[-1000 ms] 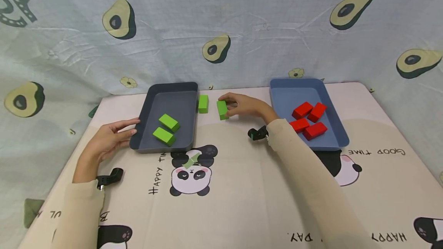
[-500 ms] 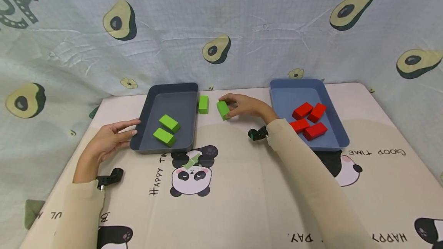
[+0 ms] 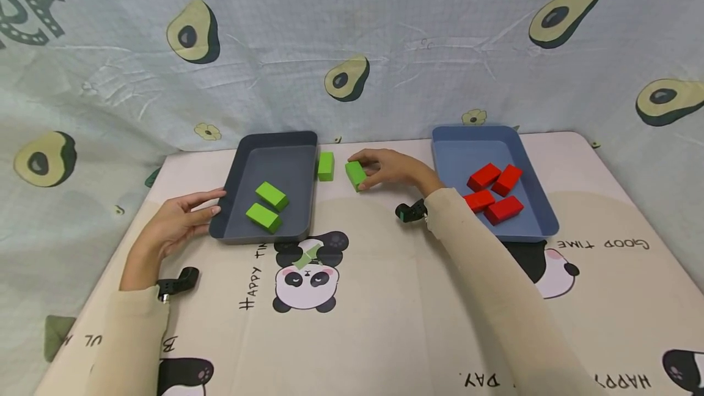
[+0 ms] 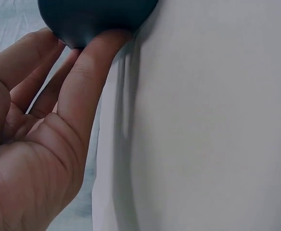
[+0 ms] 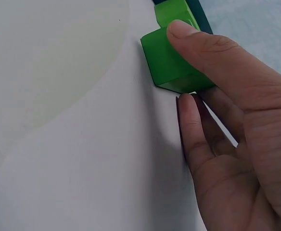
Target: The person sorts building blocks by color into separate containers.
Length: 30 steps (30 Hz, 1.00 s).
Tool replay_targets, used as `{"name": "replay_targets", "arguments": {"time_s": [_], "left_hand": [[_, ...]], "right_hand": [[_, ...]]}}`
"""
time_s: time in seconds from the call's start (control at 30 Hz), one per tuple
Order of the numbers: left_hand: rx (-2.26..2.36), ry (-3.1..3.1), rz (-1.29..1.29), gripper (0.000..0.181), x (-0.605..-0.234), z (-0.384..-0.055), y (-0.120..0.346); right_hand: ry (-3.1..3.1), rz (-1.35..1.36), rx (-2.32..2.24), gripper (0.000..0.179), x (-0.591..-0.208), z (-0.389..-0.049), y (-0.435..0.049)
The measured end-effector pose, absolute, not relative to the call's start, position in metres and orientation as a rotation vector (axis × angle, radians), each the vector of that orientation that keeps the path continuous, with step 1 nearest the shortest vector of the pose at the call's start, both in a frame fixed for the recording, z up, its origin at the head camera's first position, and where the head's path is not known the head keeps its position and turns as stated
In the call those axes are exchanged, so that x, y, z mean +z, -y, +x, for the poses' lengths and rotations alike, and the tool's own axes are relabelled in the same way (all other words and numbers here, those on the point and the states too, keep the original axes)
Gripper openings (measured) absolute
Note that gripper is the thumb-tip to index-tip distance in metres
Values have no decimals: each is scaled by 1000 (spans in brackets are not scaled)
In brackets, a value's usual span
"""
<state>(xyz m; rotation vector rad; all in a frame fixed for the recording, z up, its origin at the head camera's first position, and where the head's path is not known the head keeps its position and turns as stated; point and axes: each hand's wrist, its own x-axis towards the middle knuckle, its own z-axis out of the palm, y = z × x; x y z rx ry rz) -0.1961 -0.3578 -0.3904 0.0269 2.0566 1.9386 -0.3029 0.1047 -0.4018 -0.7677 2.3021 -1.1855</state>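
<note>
My right hand pinches a green block at the back middle of the table. In the right wrist view the thumb lies on top of that block, with fingertips at its lower side. A second green block stands just left of it, beside the dark grey tray. Two more, one green block behind another green block, lie inside this tray. My left hand touches the tray's left side near the front corner with extended fingers. The left wrist view shows the fingertips at the tray's corner.
On the right stands a blue tray holding several red blocks; my right forearm passes over its front left corner. A printed cloth covers the table. Behind it hangs an avocado-patterned curtain.
The green block in my right hand has turned slightly, its near end swinging to the right. My left hand stays at the tray. The head view has shifted a little.
</note>
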Motion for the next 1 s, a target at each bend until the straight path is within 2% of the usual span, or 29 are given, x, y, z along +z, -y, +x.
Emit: {"name": "replay_targets", "arguments": {"time_s": [0.43,0.67,1.0], "left_hand": [[1857,-2118,-5,39,-389,-196,356],[1872,-2112,-13,35,-388,-195,357],[1821,-2138,-43,49,-387,-197,357]], "right_hand": [[-2176,-836,-1009,75,-395,-329,-108],[-2170,-922,-915,75,-386,-334,-105],[-2233,-1080,-825,69,-383,-339,-108]]}}
